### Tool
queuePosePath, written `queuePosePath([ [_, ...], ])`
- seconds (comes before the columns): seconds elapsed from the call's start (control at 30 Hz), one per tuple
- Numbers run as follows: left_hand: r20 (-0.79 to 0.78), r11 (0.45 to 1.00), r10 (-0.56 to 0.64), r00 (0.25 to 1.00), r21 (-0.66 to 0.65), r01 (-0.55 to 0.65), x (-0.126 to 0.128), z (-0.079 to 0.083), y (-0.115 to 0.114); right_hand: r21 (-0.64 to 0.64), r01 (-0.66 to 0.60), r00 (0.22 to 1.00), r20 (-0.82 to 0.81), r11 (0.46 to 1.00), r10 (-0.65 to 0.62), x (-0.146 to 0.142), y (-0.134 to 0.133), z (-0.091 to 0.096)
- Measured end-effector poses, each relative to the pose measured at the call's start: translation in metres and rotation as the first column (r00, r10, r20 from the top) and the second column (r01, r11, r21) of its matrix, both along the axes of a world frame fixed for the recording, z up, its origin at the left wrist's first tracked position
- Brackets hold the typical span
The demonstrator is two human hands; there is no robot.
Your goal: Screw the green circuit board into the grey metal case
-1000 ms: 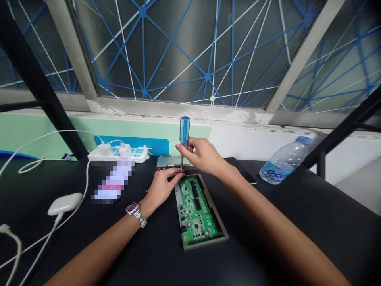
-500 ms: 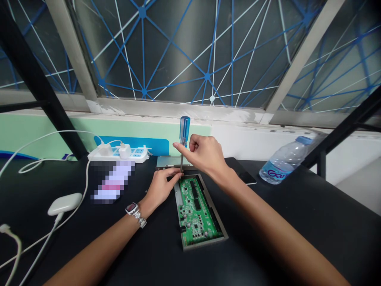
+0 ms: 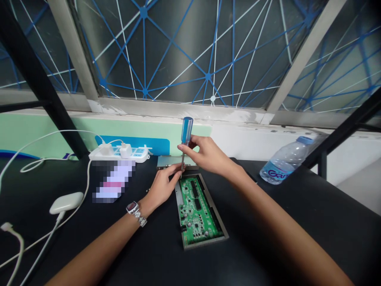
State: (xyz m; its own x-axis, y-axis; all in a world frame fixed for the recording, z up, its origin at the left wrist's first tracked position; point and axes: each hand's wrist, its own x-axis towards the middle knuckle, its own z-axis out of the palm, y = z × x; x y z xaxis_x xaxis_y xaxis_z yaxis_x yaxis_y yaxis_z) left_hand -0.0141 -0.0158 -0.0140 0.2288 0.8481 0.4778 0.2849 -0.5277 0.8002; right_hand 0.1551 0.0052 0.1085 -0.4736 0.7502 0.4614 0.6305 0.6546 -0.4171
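Note:
A green circuit board (image 3: pixel 196 210) lies in a grey metal tray (image 3: pixel 220 225) on the black table. My right hand (image 3: pixel 206 155) is closed round the lower handle of a blue screwdriver (image 3: pixel 186 131), which stands almost upright with its tip at the board's far left corner. My left hand (image 3: pixel 162 184) rests at that corner, its fingertips pinched about the screwdriver's tip and the tray's edge. A watch sits on my left wrist.
A white power strip (image 3: pixel 119 153) with plugged chargers and white cables lies at the back left. A white pod-shaped device (image 3: pixel 66 202) sits at the left. A plastic water bottle (image 3: pixel 284 161) lies on the right. A grey plate (image 3: pixel 166 161) lies behind the board.
My right hand has shifted its grip on the handle, and the screwdriver leans slightly more to the right. My left hand stays at the board's corner.

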Motion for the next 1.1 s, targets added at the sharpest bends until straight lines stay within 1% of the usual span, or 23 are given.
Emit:
queuePosePath([
  [0.17,0.034,0.999,-0.039,0.999,-0.036,0.04,0.001,-0.003,0.004,-0.117,-0.084,0.996,-0.007,0.99,0.084,0.005,0.001,0.004],
  [0.27,0.088,0.996,-0.048,0.995,-0.066,0.054,0.002,-0.003,0.006,-0.196,-0.128,0.991,-0.051,0.972,0.12,0.007,0.002,0.004],
  [0.37,0.139,0.996,-0.033,0.99,-0.082,0.044,0.003,-0.002,0.005,-0.221,-0.142,0.987,-0.102,0.965,0.122,0.008,0.003,0.001],
  [0.47,0.139,0.996,-0.006,0.99,-0.086,0.018,0.004,-0.002,0.005,-0.225,-0.138,0.987,-0.117,0.965,0.114,0.009,0.006,-0.004],
  [0.53,0.137,0.996,0.014,0.991,-0.089,-0.002,0.005,-0.002,0.005,-0.252,-0.146,0.986,-0.111,0.957,0.121,0.009,0.008,-0.008],
  [0.67,0.139,0.995,0.061,0.988,-0.089,-0.049,0.006,-0.002,0.006,-0.377,-0.205,0.977,-0.128,0.903,0.169,0.008,0.011,-0.013],
  [0.77,0.149,0.994,0.079,0.986,-0.084,-0.067,0.006,-0.001,0.007,-0.447,-0.214,0.975,-0.152,0.869,0.161,0.006,0.009,-0.013],
  [0.97,0.141,0.994,0.09,0.986,-0.08,-0.079,0.006,-0.002,0.008,-0.526,-0.233,0.964,-0.233,0.818,0.125,0.003,0.007,-0.012],
  [1.1,0.129,0.993,0.09,0.988,-0.082,-0.08,0.006,0.0,0.01,-0.546,-0.245,0.96,-0.254,0.801,0.12,0.004,0.009,-0.015],
])
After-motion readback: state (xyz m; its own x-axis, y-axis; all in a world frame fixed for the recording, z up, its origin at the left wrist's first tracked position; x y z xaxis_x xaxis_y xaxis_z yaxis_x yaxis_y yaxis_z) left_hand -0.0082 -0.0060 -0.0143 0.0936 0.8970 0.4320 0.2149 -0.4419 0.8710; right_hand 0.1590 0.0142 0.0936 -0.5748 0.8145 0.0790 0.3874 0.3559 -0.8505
